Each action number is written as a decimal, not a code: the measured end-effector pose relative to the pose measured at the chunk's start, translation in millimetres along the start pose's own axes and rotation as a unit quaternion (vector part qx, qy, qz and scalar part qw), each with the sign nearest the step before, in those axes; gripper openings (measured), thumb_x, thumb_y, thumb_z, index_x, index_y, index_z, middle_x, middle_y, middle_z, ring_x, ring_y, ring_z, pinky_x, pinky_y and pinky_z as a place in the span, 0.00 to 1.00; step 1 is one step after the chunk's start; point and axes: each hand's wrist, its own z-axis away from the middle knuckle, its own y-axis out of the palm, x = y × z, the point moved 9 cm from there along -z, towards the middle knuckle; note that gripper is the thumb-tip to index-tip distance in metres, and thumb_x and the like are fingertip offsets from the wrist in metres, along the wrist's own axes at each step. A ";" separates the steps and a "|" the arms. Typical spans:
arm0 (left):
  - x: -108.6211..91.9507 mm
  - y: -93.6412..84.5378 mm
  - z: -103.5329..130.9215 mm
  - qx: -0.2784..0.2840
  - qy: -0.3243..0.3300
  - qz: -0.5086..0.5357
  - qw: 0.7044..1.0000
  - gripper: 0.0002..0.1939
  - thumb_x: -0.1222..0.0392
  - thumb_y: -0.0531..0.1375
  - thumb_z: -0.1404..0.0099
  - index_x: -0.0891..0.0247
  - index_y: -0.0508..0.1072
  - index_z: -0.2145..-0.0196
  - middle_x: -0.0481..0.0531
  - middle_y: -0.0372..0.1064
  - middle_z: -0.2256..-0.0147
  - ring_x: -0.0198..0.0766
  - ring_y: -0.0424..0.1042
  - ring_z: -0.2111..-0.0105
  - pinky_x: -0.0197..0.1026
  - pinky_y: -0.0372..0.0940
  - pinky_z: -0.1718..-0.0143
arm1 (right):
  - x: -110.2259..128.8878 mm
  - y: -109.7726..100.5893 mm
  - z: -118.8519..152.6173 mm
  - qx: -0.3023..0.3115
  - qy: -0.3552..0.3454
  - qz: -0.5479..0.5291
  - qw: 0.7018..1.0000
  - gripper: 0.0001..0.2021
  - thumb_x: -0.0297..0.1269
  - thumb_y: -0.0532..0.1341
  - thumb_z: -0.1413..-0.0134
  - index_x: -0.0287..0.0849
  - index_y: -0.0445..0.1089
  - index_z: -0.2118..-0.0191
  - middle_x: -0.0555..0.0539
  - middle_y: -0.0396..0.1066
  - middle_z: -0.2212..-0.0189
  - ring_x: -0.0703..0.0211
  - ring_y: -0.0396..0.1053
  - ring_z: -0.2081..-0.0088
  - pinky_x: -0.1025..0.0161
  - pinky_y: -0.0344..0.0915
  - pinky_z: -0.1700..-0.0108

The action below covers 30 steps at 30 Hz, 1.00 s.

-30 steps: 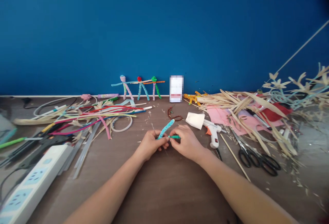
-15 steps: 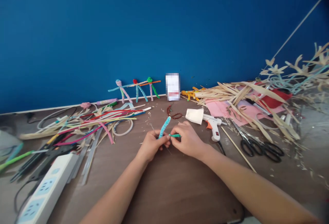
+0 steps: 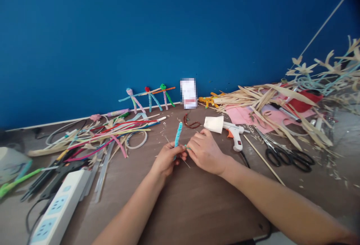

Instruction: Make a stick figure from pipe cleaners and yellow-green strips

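My left hand point(image 3: 166, 158) is closed on a light blue coiled pipe cleaner point(image 3: 178, 134), which stands nearly upright above my thumb. Thin wire ends stick out around these fingers. Close beside it, my right hand point(image 3: 207, 153) pinches a green pipe cleaner point(image 3: 188, 148); only a short bit shows between the two hands, and my fingers hide the rest. Past my hands, a string of dark red beads point(image 3: 191, 124) lies on the table. A white glue gun point(image 3: 237, 136) with a paper cup point(image 3: 214, 124) over its end rests right of the beads.
Loose pipe cleaners point(image 3: 112, 132) and a power strip point(image 3: 56, 207) lie at left. Three pipe-cleaner figures point(image 3: 150, 100) lean on the blue wall point(image 3: 168, 31). To the right are scissors point(image 3: 289, 158), a wooden stick point(image 3: 264, 159) and dried husks point(image 3: 261, 98).
The blue pipe cleaner has turned from leaning right to nearly upright. My right hand has turned slightly, and less of the green pipe cleaner shows.
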 end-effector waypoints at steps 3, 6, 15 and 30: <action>0.5 1.2 0.0 0.001 -0.006 0.014 1.000 0.08 0.60 0.60 0.55 0.66 0.64 0.77 0.46 0.66 0.84 0.27 0.63 0.85 0.28 0.46 0.89 | 0.2 -1.4 -0.3 -0.004 -0.002 0.007 1.000 0.09 0.29 0.49 0.47 0.38 0.62 0.74 0.47 0.64 0.76 0.59 0.55 0.70 0.58 0.45 0.61; 1.1 3.5 -0.1 0.012 -0.012 0.020 1.000 0.09 0.60 0.60 0.55 0.66 0.64 0.78 0.46 0.65 0.85 0.27 0.63 0.86 0.27 0.45 0.89 | 0.2 -2.5 -0.5 -0.008 -0.003 0.006 1.000 0.10 0.29 0.48 0.46 0.38 0.62 0.74 0.47 0.64 0.76 0.59 0.55 0.69 0.57 0.45 0.60; 9.0 4.4 -0.2 0.020 -0.050 0.052 0.997 0.09 0.61 0.61 0.56 0.66 0.63 0.80 0.46 0.63 0.87 0.26 0.61 0.87 0.27 0.43 0.90 | 3.5 -2.9 0.8 -0.026 -0.030 0.011 0.999 0.09 0.30 0.49 0.47 0.38 0.62 0.74 0.48 0.63 0.77 0.60 0.55 0.70 0.56 0.45 0.57; -0.5 3.4 1.6 0.021 -0.031 0.013 0.999 0.08 0.61 0.60 0.56 0.67 0.64 0.81 0.46 0.63 0.87 0.26 0.61 0.88 0.27 0.45 0.90 | -2.7 0.8 1.1 -0.027 -0.010 -0.023 0.999 0.07 0.30 0.50 0.47 0.39 0.63 0.71 0.48 0.65 0.75 0.60 0.56 0.68 0.57 0.45 0.56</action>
